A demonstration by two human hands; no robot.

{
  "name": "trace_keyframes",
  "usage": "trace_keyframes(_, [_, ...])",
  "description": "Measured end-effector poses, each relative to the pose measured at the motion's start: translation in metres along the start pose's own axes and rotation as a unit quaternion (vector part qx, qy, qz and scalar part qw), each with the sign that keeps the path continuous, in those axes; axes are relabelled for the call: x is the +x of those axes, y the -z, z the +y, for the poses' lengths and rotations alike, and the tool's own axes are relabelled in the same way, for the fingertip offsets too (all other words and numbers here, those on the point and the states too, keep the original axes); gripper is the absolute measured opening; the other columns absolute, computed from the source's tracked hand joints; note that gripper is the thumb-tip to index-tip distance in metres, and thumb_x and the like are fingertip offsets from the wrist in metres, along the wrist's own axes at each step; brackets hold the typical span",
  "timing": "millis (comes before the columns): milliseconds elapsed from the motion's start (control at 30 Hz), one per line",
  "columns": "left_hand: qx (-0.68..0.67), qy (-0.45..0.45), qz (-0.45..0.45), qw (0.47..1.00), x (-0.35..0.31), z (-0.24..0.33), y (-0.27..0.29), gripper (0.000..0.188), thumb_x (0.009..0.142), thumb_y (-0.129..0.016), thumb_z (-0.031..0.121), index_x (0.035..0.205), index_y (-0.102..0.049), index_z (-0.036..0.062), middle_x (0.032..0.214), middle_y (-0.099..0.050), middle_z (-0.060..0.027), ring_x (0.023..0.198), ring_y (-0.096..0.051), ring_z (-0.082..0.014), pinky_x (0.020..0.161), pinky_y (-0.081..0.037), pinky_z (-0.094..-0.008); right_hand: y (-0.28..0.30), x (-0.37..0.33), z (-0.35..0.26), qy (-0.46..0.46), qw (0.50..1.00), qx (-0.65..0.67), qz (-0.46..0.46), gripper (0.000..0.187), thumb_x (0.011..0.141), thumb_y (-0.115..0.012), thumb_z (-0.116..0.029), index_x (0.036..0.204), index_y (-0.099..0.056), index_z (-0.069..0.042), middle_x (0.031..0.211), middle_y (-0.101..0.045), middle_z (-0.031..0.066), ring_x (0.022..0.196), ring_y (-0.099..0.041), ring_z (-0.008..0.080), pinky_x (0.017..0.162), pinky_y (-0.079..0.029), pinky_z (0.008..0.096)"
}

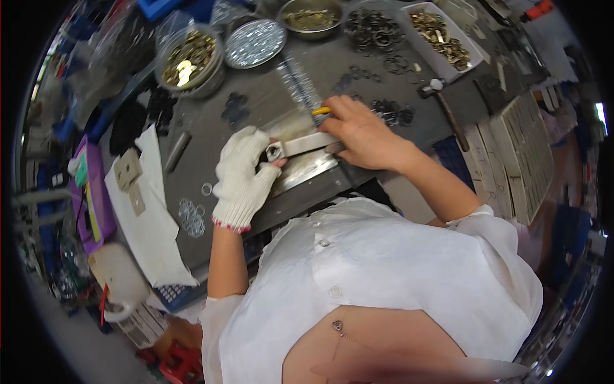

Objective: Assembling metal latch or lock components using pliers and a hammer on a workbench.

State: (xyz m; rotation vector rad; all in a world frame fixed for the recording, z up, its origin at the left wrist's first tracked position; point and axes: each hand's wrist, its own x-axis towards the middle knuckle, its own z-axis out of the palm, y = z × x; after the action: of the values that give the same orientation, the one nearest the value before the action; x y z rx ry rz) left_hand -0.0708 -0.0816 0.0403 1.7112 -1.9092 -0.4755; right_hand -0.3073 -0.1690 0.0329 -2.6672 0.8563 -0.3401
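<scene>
Metal pc [275, 152] held in gloved L grip [243, 168]; R grip [368, 134] clasps yellow-handled tool [321, 111].

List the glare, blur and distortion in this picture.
Head view: glare whitens some brass-coloured pieces in the clear tub at upper left and streaks the metal plate below the hands; head view: a pinkish band at the bottom edge is blurred; head view: fisheye curves the surroundings, leaving black corners; head view: the gloved left hand stays readable.

I see a white buttoned shirt [396, 256] at five o'clock, a pendant [338, 327] near six, a red-trimmed white knit glove [238, 176] on the left hand [248, 159] past nine.
</scene>
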Motion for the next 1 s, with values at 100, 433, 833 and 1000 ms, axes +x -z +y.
trace_keyframes(100, [0.034, -0.053, 0.021, 0.998, 0.001, 0.003, 0.001, 0.032, 0.065, -0.074, 0.005, 0.096, -0.065, 0.0054, 0.103, -0.065, -0.0138, 0.108, -0.060, -0.0350, 0.090, -0.047, -0.0420, 0.001, -0.008, 0.005, -0.018, 0.998, 0.061, 0.024, 0.035, 0.068, -0.076, -0.008, 0.101, -0.066, -0.003, 0.119, -0.050, 0.0157, 0.114, -0.049, 0.0335, 0.095, -0.043, 0.0422])
trace_keyframes(433, [0.079, -0.058, 0.015, 0.995, 0.010, 0.006, 0.005, 0.027, 0.065, -0.074, 0.009, 0.089, -0.062, 0.0038, 0.097, -0.063, -0.0138, 0.102, -0.057, -0.0363, 0.087, -0.045, -0.0431, 0.019, 0.011, 0.087, -0.200, 0.978, 0.032, 0.056, 0.020, 0.084, -0.069, -0.015, 0.101, -0.068, -0.005, 0.105, -0.057, 0.0127, 0.101, -0.059, 0.0328, 0.084, -0.049, 0.0406])
trace_keyframes(833, [0.041, 0.006, -0.011, 0.999, 0.002, 0.004, 0.005, 0.045, 0.066, -0.078, 0.015, 0.108, -0.066, 0.0054, 0.109, -0.064, -0.0147, 0.116, -0.055, -0.0335, 0.096, -0.046, -0.0419, 0.011, 0.054, 0.078, -0.144, 0.989, -0.010, -0.024, 0.019, 0.081, -0.072, -0.014, 0.093, -0.065, -0.001, 0.106, -0.058, 0.0164, 0.102, -0.059, 0.0373, 0.085, -0.048, 0.0456])
trace_keyframes(1000, [0.024, 0.036, 0.048, 0.998, -0.024, -0.010, 0.017, 0.052, 0.067, -0.078, 0.013, 0.116, -0.064, 0.0037, 0.118, -0.062, -0.0166, 0.118, -0.055, -0.0330, 0.098, -0.046, -0.0401, 0.014, 0.051, 0.011, -0.108, 0.977, 0.186, 0.007, 0.009, 0.085, -0.067, -0.007, 0.090, -0.062, -0.002, 0.096, -0.055, 0.0124, 0.093, -0.058, 0.0309, 0.080, -0.046, 0.0372])
